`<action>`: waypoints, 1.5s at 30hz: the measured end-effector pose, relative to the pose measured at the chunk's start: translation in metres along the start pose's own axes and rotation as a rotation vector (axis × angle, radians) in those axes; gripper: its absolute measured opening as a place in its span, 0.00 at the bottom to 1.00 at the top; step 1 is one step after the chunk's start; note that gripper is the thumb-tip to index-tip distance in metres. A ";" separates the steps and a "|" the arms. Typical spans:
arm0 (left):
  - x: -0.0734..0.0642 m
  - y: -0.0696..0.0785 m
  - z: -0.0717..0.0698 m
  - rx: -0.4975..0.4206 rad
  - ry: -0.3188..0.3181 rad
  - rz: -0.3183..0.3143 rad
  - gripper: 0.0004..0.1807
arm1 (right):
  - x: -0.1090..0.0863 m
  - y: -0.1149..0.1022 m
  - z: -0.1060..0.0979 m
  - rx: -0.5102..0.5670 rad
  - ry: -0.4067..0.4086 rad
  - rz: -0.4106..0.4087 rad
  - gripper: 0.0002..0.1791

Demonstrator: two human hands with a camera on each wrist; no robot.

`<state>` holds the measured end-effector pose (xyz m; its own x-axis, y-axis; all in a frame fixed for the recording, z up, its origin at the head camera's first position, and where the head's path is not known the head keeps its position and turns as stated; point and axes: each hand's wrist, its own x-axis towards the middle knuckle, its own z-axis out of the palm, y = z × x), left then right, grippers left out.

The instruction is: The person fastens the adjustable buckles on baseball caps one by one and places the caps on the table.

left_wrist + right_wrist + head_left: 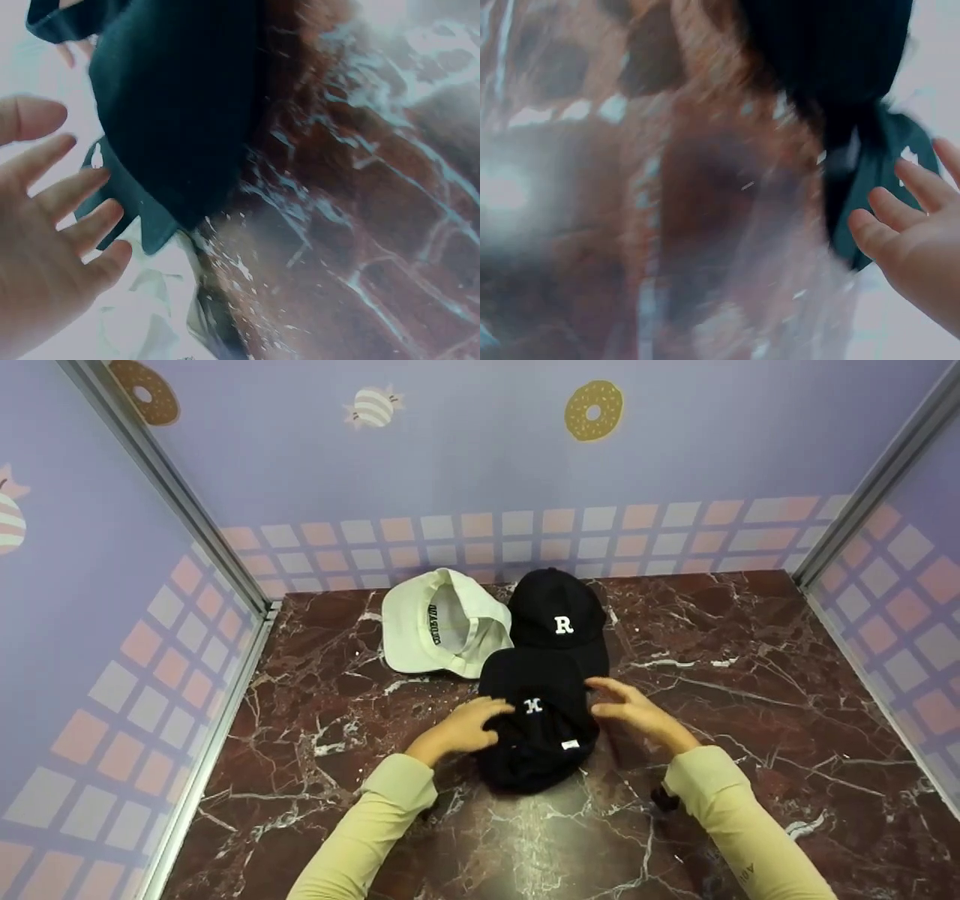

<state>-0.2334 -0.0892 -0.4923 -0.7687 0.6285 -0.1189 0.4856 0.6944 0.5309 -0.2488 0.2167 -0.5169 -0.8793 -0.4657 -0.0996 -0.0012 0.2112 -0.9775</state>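
A black cap [529,769] with a small white emblem and a white tag lies nearest to me, its brim pointing away. My left hand [463,726] is at its left side, with fingers extended and spread in the left wrist view. On the other side, my right hand [639,715] is beside the same cap, its fingers fairly straight. Neither hand grips anything; whether any fingertip touches the cap I cannot tell. Behind it stands another black cap [551,596] with a white letter R. To that one's left, a cream cap [409,622] rests tipped, its inside showing.
The caps are on a dark red marbled tabletop [322,780]. Patterned lilac panels rise at the back [480,457], left [67,607] and right [919,607], with metal rails [217,750] along their joins.
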 end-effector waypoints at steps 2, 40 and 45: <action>-0.002 -0.002 0.001 -0.008 -0.063 -0.024 0.30 | -0.002 -0.008 0.006 -0.081 -0.106 -0.027 0.33; -0.015 -0.024 0.010 -0.476 0.067 -0.186 0.22 | -0.010 -0.016 0.031 -0.562 -0.134 -0.223 0.12; -0.014 -0.024 0.010 -0.581 0.155 -0.242 0.23 | -0.008 -0.018 0.026 -0.234 -0.202 -0.094 0.12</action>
<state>-0.2305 -0.1109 -0.5119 -0.9006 0.3899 -0.1923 0.0206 0.4802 0.8769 -0.2296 0.1940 -0.5033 -0.7579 -0.6488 -0.0687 -0.2078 0.3399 -0.9172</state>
